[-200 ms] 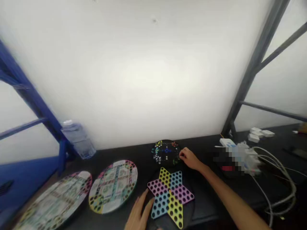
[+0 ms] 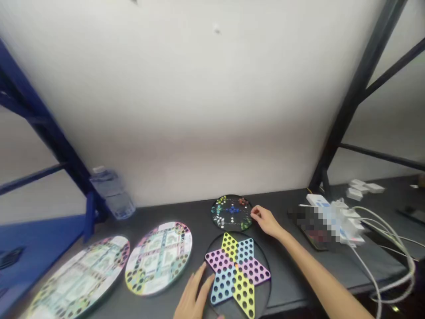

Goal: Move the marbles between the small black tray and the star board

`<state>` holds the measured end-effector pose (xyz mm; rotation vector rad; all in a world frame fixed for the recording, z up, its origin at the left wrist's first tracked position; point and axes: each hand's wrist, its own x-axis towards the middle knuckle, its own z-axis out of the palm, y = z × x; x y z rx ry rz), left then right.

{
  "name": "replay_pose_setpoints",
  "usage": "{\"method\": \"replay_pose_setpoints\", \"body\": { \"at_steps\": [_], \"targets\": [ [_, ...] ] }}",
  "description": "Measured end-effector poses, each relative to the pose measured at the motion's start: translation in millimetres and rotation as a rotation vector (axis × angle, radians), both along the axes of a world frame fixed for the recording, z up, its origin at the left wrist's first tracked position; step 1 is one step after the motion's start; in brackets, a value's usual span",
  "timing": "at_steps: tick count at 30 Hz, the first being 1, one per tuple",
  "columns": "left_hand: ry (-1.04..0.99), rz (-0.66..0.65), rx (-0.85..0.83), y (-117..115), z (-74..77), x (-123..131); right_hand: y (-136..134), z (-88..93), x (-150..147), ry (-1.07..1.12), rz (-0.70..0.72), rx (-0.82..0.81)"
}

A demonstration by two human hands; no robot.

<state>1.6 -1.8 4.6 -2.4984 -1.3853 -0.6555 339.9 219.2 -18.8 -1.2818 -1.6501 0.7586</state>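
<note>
Black round board (image 2: pixel 231 212) lies far, right hand (image 2: pixel 265 221) curled at its rim, grip unclear; open left hand (image 2: pixel 194 294) rests beside the coloured star board (image 2: pixel 237 274).

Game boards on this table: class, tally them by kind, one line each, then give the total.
Star-shaped Chinese checkers board: 1
Patterned round boards: 2
Small black round board with coloured pieces: 1
Total: 4
</note>
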Motion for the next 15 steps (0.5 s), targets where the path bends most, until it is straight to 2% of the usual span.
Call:
{"method": "replay_pose_setpoints", "body": {
  "at_steps": [3,5,7,8,10,12,15],
  "targets": [
    [-0.002,-0.013,0.036,1.3,0.2,-0.2,-0.7,3.3,-1.9,0.566,-0.079,-0.194],
    [0.0,-0.013,0.053,1.8,0.0,0.1,-1.1,7.8,-3.0,0.894,-0.06,-0.33],
    [0.001,-0.016,0.069,1.8,0.2,0.7,-1.5,13.0,-5.3,1.015,-0.011,-0.42],
    [0.002,-0.016,0.075,1.6,0.5,1.1,-1.7,15.5,-7.2,0.994,-0.008,-0.44],
    [0.008,-0.017,0.079,1.2,1.1,1.4,-1.7,19.9,-12.0,0.813,-0.051,-0.423],
    [0.005,-0.018,0.075,0.7,1.3,1.0,-1.7,23.6,-16.4,0.475,-0.102,-0.337],
    [-0.017,-0.016,0.059,0.0,0.6,-0.1,-2.3,29.4,-19.0,-0.156,-0.114,-0.182]
  ]
}}
